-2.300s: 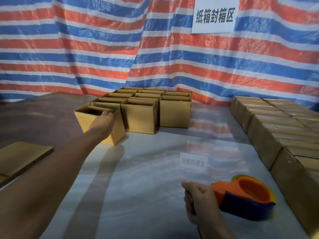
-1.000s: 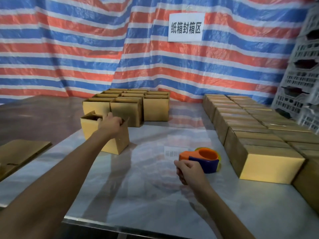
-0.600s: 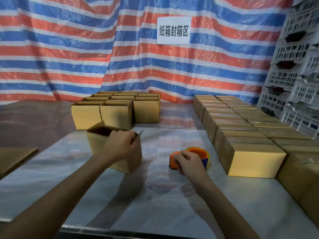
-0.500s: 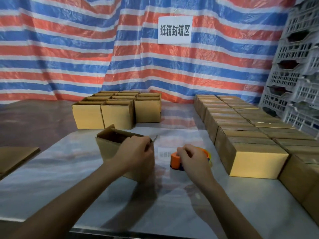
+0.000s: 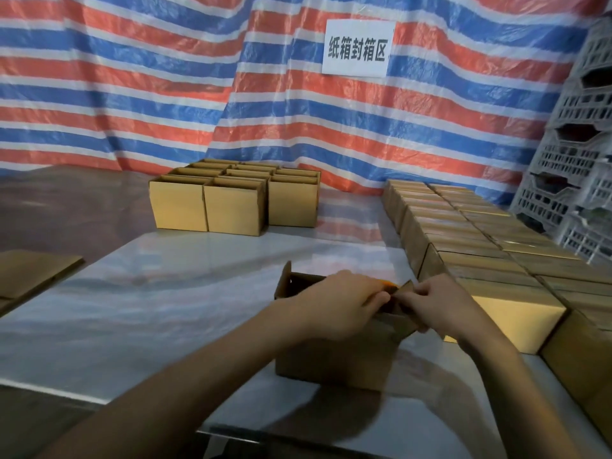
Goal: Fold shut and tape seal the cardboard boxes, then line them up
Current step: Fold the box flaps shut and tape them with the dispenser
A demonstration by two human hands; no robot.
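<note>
Front brown box (image 5: 331, 362), flaps partly up — closed boxes (image 5: 477, 256) rowed at right

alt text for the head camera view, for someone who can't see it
A person's left hand and right hand hold the top flaps of an open brown cardboard box on a shiny grey table. Open-topped cardboard boxes stand behind; closed cardboard boxes line the right.

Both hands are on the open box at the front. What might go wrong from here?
1. The left hand and right hand meet at the right end of the open box, while its left flap stands upright; it may get left outside the fold.
2. The tape dispenser sits just behind the box, only an orange sliver showing; a push forward could knock it.
</note>
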